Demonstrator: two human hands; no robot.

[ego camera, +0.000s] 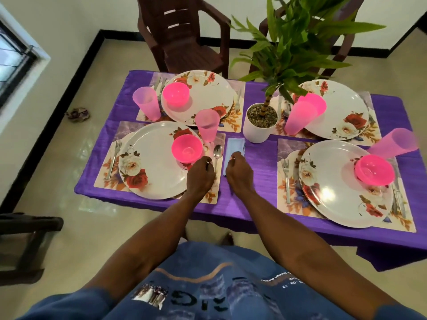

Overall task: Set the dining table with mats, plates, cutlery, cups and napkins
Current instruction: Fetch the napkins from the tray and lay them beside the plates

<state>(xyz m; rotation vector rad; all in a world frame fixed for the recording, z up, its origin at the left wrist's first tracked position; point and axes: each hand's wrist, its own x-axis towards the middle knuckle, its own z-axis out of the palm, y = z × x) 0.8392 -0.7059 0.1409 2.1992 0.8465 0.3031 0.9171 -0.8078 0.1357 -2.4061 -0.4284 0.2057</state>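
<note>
Nearest the camera, the two forearms reach up from the bottom of the frame to the near-left place setting. The left hand [200, 173] sits at the right edge of the floral mat [209, 195], its fingers curled around the handle of the spoon [217, 151], whose bowl points away toward the upper part of the frame. The right hand [238, 169] is just beside it, to the right, fingers curled and pinching the near end of the folded pale blue napkin [235, 145].

The napkin lies on the purple tablecloth [256, 172], off the mat, its long axis running near to far, parallel to the spoon. It runs up-frame from the right hand, which is the nearer one, and stops short of the white plant pot [260, 128]. Just left of its far end, a pink tumbler [207, 125] stands. I judge the coming move to be setting the napkin beside this mat; no napkin shows at the other three settings.
</note>
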